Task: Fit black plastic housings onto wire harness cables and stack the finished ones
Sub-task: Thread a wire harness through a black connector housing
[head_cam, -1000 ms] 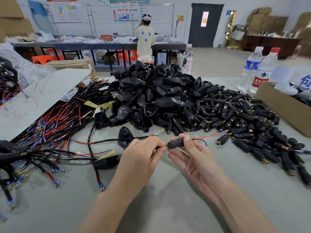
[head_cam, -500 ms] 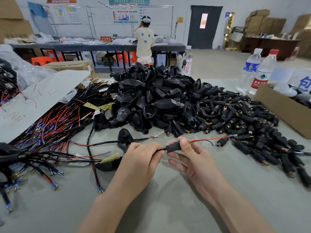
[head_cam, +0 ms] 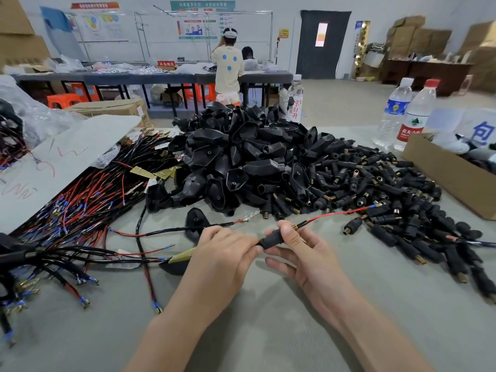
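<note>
Well, I see a wide grey table (head_cam: pixel 268 331) under everything. On its middle sits a big heap of black shells (head_cam: pixel 241 162), and next to it, on the right, a flat spread of small black tubes (head_cam: pixel 389 189) with gold ends. A thick bunch of red and black wires (head_cam: pixel 80 205) lies on the left, partly under a white board (head_cam: pixel 67 162) with red scribbles. A brown box (head_cam: pixel 445 178) is cut off at the right edge, so I cannot see what is inside.

I can read some writing. A white sheet (head_cam: pixel 483 132) behind the box shows the blue sign 包. One water bottle (head_cam: pixel 414 114) has a red label that starts with 农夫; the blue-label bottle (head_cam: pixel 393 108) beside it is too blurry to read. A clear bottle (head_cam: pixel 295 103) behind the heap has red marks down it, with 白开 plain to see. A small red sign (head_cam: pixel 166 63) on the far bench says 不合格区. The wall posters are too small for me.

Close to me, my left hand (head_cam: pixel 222 259) pinches a black cable (head_cam: pixel 166 232). My right hand (head_cam: pixel 303 253) grips a black housing (head_cam: pixel 272 240) between thumb and fingers, held just above the table. The housing is a short dark tube on the cable. A gold tip (head_cam: pixel 294 226) pokes out past my thumb, and a thin red wire (head_cam: pixel 338 214) runs on to a blue end. My thumb hides part of the tube.
</note>
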Available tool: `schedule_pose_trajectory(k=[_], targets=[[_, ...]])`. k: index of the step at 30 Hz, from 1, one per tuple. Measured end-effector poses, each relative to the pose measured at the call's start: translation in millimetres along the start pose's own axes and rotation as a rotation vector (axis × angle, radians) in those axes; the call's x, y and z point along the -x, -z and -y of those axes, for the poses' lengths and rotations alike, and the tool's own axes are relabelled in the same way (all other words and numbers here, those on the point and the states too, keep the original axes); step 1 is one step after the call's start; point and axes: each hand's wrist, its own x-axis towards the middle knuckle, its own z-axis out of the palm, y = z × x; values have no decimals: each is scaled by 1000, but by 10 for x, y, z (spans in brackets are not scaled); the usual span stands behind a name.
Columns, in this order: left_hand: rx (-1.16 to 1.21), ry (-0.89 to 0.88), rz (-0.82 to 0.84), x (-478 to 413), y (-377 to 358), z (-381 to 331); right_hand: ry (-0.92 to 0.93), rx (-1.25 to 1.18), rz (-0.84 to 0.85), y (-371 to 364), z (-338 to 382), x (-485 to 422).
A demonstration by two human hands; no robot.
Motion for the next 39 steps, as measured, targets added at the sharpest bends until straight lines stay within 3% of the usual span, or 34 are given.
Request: schedule_pose_trajectory(k=[24, 31, 39], targets=[[-60, 11, 28, 3, 37, 136, 48, -5, -52, 37, 32, -10], [17, 7, 102, 33, 28, -15, 88, 129, -62, 34, 14, -13], [-92, -8, 78, 19, 36, -23, 142, 206, -76, 25, 11, -12]])
